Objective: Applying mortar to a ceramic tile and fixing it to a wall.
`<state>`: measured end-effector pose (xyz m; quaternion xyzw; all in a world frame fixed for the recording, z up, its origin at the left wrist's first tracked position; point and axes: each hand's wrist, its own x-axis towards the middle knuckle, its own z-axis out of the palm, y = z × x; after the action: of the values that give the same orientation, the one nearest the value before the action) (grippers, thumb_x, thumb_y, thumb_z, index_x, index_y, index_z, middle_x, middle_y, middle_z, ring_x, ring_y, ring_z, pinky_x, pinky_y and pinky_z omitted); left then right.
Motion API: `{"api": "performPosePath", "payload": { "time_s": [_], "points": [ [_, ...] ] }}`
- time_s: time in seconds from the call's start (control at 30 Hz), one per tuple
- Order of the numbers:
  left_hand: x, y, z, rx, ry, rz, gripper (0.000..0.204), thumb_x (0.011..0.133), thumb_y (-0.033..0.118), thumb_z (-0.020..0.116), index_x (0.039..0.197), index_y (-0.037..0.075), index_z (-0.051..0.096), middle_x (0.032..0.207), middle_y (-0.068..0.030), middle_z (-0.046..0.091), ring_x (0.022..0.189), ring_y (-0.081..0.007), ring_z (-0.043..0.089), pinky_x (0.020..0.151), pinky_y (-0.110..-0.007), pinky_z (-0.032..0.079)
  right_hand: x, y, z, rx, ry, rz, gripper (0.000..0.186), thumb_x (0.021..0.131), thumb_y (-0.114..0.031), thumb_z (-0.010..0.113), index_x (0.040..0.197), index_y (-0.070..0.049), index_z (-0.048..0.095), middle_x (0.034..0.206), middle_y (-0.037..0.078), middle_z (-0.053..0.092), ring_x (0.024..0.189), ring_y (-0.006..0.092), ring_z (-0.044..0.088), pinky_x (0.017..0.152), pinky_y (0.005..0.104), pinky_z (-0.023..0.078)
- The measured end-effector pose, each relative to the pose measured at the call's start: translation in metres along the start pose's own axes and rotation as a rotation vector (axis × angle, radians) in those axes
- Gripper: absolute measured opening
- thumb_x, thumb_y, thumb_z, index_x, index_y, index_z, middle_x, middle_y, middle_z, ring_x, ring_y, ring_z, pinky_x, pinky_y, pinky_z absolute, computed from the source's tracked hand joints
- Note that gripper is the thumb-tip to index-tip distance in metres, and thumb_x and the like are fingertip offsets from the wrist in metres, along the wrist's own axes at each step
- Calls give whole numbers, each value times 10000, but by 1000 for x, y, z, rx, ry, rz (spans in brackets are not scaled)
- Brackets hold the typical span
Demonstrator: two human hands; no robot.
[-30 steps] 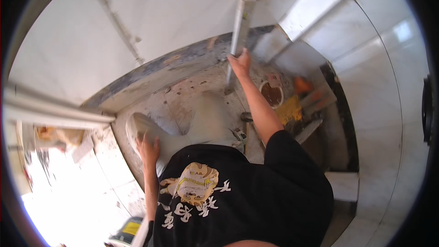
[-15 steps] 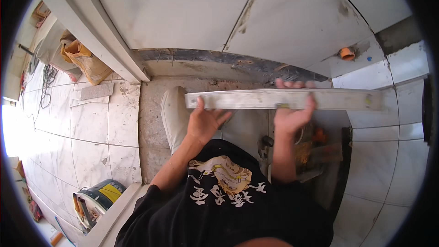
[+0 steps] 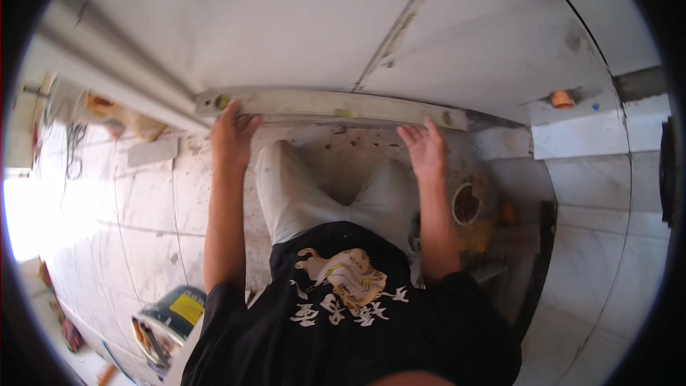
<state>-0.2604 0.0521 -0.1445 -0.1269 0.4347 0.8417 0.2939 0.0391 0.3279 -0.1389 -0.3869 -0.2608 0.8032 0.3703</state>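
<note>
A long pale spirit level [image 3: 300,104] lies flat against the lower part of the tiled wall, tilted slightly down to the right, with vials near its ends and middle. My left hand [image 3: 231,136] grips its left end, one finger lying over its face beside the vial. Near the right end, my right hand [image 3: 426,149] has its fingers spread, the tips at the level's lower edge. Whether those tips press on it is hard to make out. The large white wall tiles [image 3: 286,29] rise above the level, divided by a smeared joint [image 3: 407,18].
An orange pipe end [image 3: 562,99] sticks out of the wall at right. Below it stands a round container [image 3: 466,204] with brown contents. At lower left is a dark bucket [image 3: 171,314] with tools. A white door frame [image 3: 121,50] edges the left side.
The spirit level has moved from above my lap, away from me and leftward, to the wall. Both hands travelled with it, and the right hand's fingers have come off its face.
</note>
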Motion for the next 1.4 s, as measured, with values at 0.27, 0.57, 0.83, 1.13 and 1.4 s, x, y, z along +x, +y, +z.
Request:
{"api": "performPosePath", "payload": {
  "time_s": [0.27, 0.57, 0.83, 1.13, 1.4],
  "points": [
    [-25, 21, 19, 56, 130, 73, 270, 990, 205, 617, 1186, 27, 569, 1079, -87, 623, 956, -231, 651, 867, -439, 577, -14, 3, 39, -55, -24, -27, 309, 998, -205, 589, 1205, 23, 572, 1143, 151, 657, 1010, 280, 674, 872, 456, 597],
    [-3, 7, 29, 201, 185, 135, 357, 1017, 228, 569, 1243, -46, 530, 1218, -134, 616, 1137, -275, 626, 954, -499, 566, 11, 12, 38, -60, -2, -55, 315, 1000, -211, 571, 1240, -7, 558, 1212, 132, 640, 1083, 262, 650, 866, 441, 589],
    [-17, 21, 30, 172, 199, 181, 335, 1008, 229, 594, 1221, -24, 543, 1215, -132, 616, 1104, -267, 637, 939, -538, 565, 8, 14, 57, -68, -13, -67, 325, 987, -203, 604, 1238, -3, 551, 1186, 130, 648, 1007, 269, 685, 802, 454, 613],
    [16, 19, 43, 163, 125, 123, 295, 1003, 230, 599, 1171, -8, 551, 1186, -118, 602, 1056, -242, 637, 901, -505, 575, 20, 8, 62, -103, 12, -121, 310, 1002, -190, 570, 1241, 7, 550, 1200, 135, 638, 1056, 273, 662, 812, 458, 608],
    [15, -5, 41, 136, 100, 49, 367, 1001, 239, 593, 1232, -38, 527, 1258, -142, 555, 1147, -292, 577, 937, -520, 542, 20, 2, 48, -89, 79, -135, 304, 1004, -195, 559, 1229, 10, 546, 1179, 141, 636, 1032, 279, 667, 754, 437, 616]
  ]
}}
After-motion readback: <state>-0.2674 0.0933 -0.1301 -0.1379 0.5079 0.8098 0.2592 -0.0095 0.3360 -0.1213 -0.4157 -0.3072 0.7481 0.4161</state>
